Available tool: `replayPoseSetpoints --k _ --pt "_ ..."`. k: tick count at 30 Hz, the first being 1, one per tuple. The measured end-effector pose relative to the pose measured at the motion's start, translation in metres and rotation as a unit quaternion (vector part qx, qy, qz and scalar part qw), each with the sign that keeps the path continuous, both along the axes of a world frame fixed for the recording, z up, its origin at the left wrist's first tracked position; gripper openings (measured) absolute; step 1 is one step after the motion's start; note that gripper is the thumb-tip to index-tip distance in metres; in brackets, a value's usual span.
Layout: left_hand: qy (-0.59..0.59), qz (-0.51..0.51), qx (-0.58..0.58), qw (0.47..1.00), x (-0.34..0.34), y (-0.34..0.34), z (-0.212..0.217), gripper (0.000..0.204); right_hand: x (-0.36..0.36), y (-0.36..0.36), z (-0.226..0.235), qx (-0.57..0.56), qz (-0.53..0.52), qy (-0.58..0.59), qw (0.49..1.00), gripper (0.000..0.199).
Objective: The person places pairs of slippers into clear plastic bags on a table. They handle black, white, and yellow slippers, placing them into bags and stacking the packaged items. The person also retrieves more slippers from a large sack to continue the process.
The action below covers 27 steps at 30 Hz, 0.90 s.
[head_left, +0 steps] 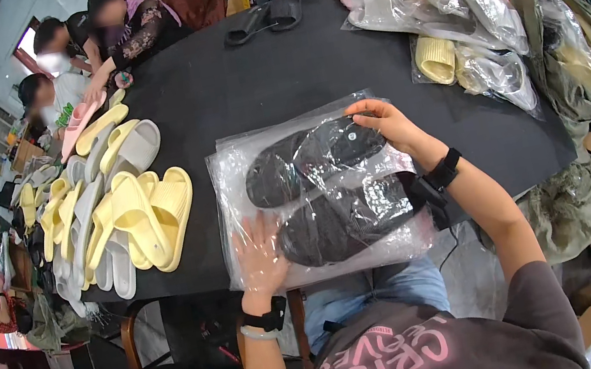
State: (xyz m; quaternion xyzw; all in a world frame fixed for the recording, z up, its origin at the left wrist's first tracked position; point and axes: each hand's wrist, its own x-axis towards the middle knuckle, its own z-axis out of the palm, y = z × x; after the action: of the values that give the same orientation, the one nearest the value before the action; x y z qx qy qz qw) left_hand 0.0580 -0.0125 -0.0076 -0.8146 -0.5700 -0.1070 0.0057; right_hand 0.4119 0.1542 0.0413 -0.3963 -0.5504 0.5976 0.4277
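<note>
A pair of black slippers lies side by side in front of me: the far slipper [281, 171] and the near slipper [320, 235]. Shiny clear film of a plastic bag [237, 175] covers much of them, over a stack of similar clear bags. My right hand [388, 127] grips the right end of the far slipper, thumb on top. Beside the left end of the near slipper, my left hand [260, 254] is spread flat with its fingers apart. Film seems to overlie that hand; whether it is inside the bag I cannot tell.
Yellow slippers [137, 216] and grey slippers [142, 144] are heaped along the left of the black table [215, 88]. Bagged slippers [438, 9] pile up at the far right. Another black pair [285, 12] sits at the far edge. Co-workers sit around the table.
</note>
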Motion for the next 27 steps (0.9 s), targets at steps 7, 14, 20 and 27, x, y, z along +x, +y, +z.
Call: replayPoseSetpoints --k 7,14,20,27 --pt "0.063 0.049 0.062 0.995 -0.049 -0.016 0.015 0.045 0.019 -0.027 0.017 0.309 -0.126 -0.265 0.904 0.042" --pt "-0.397 0.212 0.007 0.893 -0.057 -0.046 0.055 0.034 0.04 -0.136 0.047 0.085 -0.084 -0.349 0.929 0.034" --pt "-0.563 0.193 -0.127 0.793 -0.043 -0.041 0.064 0.041 0.02 -0.173 0.031 0.125 -0.077 -0.358 0.922 0.051" --pt "-0.598 0.213 -0.173 0.753 -0.04 -0.051 0.064 0.041 0.007 -0.189 0.01 0.121 -0.151 -0.134 0.972 0.054"
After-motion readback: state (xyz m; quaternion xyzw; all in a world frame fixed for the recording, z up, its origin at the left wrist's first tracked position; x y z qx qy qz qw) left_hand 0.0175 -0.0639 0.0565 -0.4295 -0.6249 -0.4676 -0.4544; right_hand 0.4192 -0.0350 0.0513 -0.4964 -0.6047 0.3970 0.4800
